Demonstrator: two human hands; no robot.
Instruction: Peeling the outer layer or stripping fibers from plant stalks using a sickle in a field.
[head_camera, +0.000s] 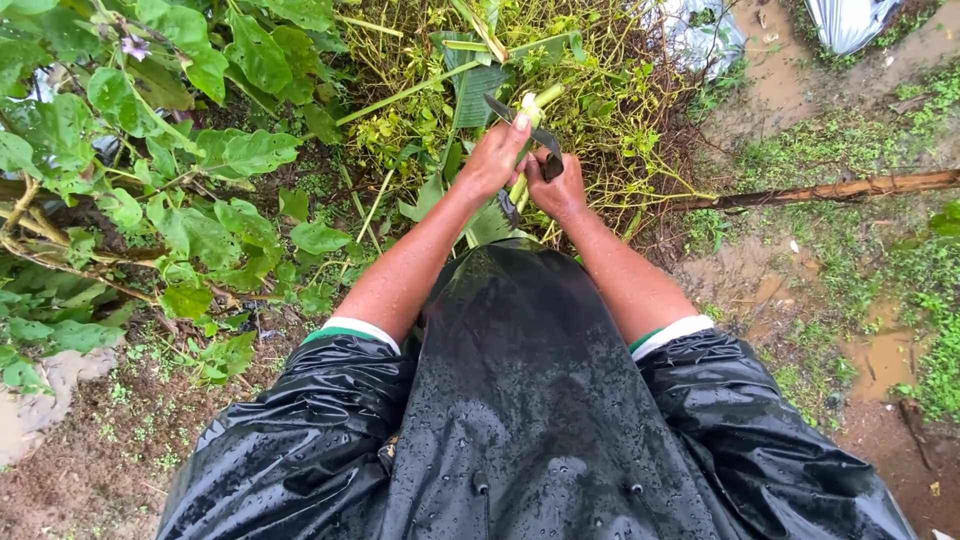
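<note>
A pale green plant stalk stands nearly upright between the 2 hands, in the middle of the scene, just beyond the person's wet black raincoat. The left hand is clamped around the stalk's left side, thumb lifted toward its cut top. The right hand is closed around the handle of a dark curved blade, whose edge lies across the stalk near the top. Both hands touch each other around the stalk.

Behind the stalk, far in the scene, lies a tangled heap of yellow-green cut vines and stems, with a broad banana-type leaf leaning against it. To the left grows a bush with wide green leaves and 1 small purple flower.

The ground is outdoors: wet brown mud with patches of low grass on the right, and a small puddle near the right edge. A long brown pole lies across the grass from the heap toward the right edge.

At the far top right sit 2 pieces of pale grey plastic sheeting, crumpled, partly cut off by the picture's edge.
</note>
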